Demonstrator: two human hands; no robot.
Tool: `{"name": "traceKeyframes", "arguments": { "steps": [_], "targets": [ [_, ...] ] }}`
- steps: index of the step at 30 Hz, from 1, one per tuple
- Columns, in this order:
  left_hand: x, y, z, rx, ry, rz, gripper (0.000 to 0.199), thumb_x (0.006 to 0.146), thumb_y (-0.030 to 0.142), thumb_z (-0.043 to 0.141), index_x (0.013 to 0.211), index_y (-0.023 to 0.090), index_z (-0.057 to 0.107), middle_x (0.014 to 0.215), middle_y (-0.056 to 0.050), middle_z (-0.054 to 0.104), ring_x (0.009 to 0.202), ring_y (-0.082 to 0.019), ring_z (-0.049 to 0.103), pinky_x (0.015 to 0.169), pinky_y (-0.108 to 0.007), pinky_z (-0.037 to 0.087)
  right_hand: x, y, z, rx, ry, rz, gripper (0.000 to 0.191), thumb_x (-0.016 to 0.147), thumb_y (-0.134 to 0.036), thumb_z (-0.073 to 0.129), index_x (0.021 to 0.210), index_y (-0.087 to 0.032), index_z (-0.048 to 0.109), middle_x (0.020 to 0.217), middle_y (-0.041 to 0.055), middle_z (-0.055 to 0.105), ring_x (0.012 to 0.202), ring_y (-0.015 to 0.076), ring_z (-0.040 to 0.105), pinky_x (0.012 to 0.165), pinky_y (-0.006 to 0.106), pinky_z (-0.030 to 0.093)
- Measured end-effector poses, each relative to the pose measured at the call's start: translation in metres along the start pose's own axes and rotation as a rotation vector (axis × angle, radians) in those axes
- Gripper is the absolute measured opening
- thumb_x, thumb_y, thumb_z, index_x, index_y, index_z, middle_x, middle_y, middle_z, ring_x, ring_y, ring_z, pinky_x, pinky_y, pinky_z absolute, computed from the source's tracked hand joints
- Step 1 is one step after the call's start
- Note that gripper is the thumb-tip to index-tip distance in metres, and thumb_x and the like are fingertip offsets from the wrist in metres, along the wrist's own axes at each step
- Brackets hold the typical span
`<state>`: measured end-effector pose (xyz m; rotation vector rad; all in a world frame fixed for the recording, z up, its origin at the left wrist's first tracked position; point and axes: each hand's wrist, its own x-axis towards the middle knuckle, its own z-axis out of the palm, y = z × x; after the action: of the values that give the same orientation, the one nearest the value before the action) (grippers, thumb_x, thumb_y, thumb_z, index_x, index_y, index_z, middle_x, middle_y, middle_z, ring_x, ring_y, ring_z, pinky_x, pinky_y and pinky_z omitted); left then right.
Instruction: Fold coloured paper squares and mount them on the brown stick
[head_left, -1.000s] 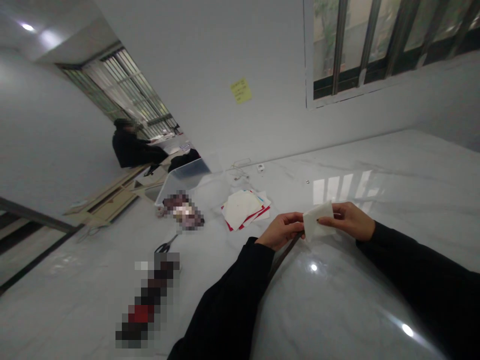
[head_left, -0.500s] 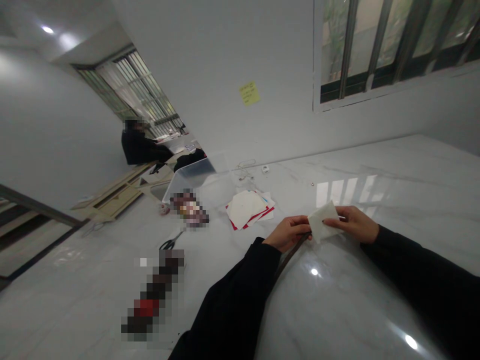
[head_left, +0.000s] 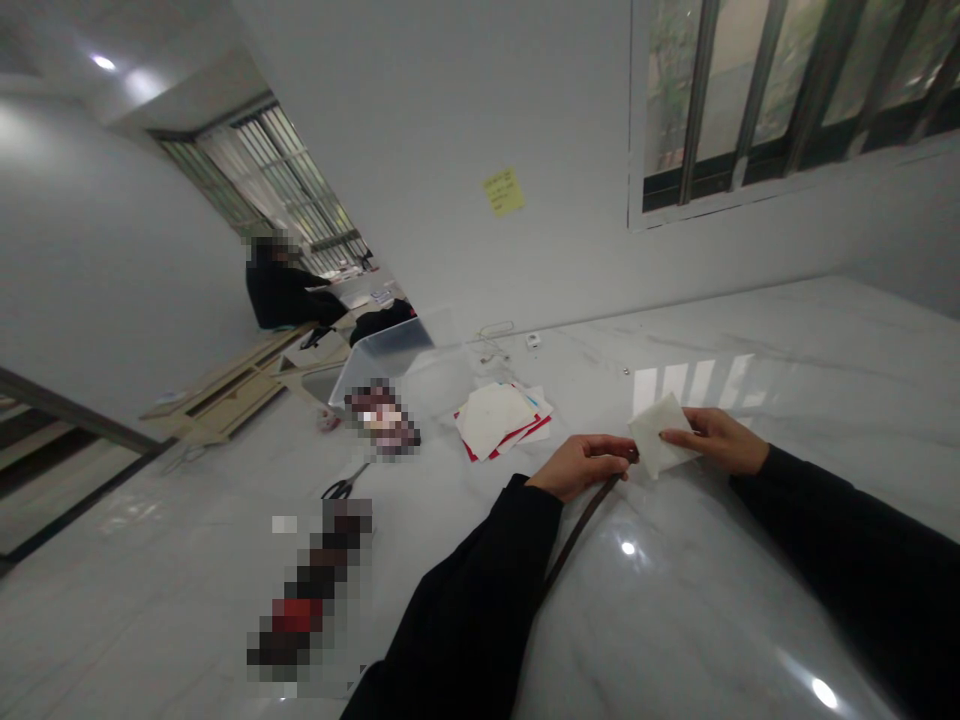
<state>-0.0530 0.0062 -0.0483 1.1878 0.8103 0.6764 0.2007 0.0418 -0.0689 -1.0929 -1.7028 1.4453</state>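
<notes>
- The left hand [head_left: 581, 467] is closed on the end of a dark strap [head_left: 581, 530]; the right hand [head_left: 712, 440] pinches a white folded square [head_left: 656, 435] just beside it, over the table.
- The white marble table [head_left: 787, 320] holds stacked white and red papers [head_left: 491, 422], scissors [head_left: 343, 488] and a clear plastic bin [head_left: 390, 350].
- Farther off, a seated person [head_left: 281, 295] sits near a barred window [head_left: 277, 170]; a yellow sticky note [head_left: 503, 192] is on the wall [head_left: 390, 170].

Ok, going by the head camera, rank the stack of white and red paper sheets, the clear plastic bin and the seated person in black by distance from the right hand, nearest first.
From the right hand:
1. Stack of white and red paper sheets, on the white marble table, left of the hand.
2. Clear plastic bin, beyond the stack.
3. Seated person in black, farthest, beyond the bin.
</notes>
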Motion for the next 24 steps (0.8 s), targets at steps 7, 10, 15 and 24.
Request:
{"name": "traceKeyframes", "arguments": {
  "steps": [7,10,15,24],
  "targets": [
    [0.001,-0.002,0.002,-0.063,0.003,-0.003,0.048,0.065,0.031,0.082,0.109,0.016,0.072,0.109,-0.012,0.069,0.073,-0.012,0.06,0.074,-0.028,0.043,-0.001,-0.003,0.002,-0.053,0.076,-0.021,0.05,0.075,-0.057,0.069,0.103,-0.015,0.069,0.101,0.0095,0.074,0.093,0.0301,0.069,0.084,0.043,0.055],
    [0.003,-0.004,0.002,-0.149,0.025,0.02,0.049,0.062,0.03,0.084,0.107,0.014,0.071,0.112,-0.013,0.067,0.075,-0.013,0.061,0.077,-0.029,0.044,0.001,-0.003,0.002,-0.085,0.133,-0.088,0.054,0.076,-0.058,0.068,0.112,-0.018,0.065,0.109,0.0097,0.072,0.101,0.0303,0.067,0.089,0.043,0.053],
    [0.005,-0.006,0.001,-0.268,0.101,0.062,0.047,0.064,0.026,0.084,0.107,0.014,0.07,0.112,-0.013,0.067,0.08,-0.012,0.062,0.08,-0.028,0.044,0.003,0.002,0.0,-0.169,0.356,-0.131,0.07,0.077,-0.061,0.064,0.132,-0.021,0.049,0.106,0.0114,0.07,0.099,0.0281,0.067,0.088,0.043,0.053],
    [0.01,-0.007,-0.002,-0.329,0.273,0.081,0.043,0.059,0.026,0.087,0.096,0.014,0.068,0.09,-0.004,0.067,0.073,-0.011,0.063,0.07,-0.024,0.043,0.004,0.002,0.0,-0.38,0.161,-0.053,0.057,0.087,-0.064,0.045,0.108,-0.018,0.071,0.066,0.0016,0.065,0.058,0.0159,0.058,0.057,0.029,0.045]
  ]
}}
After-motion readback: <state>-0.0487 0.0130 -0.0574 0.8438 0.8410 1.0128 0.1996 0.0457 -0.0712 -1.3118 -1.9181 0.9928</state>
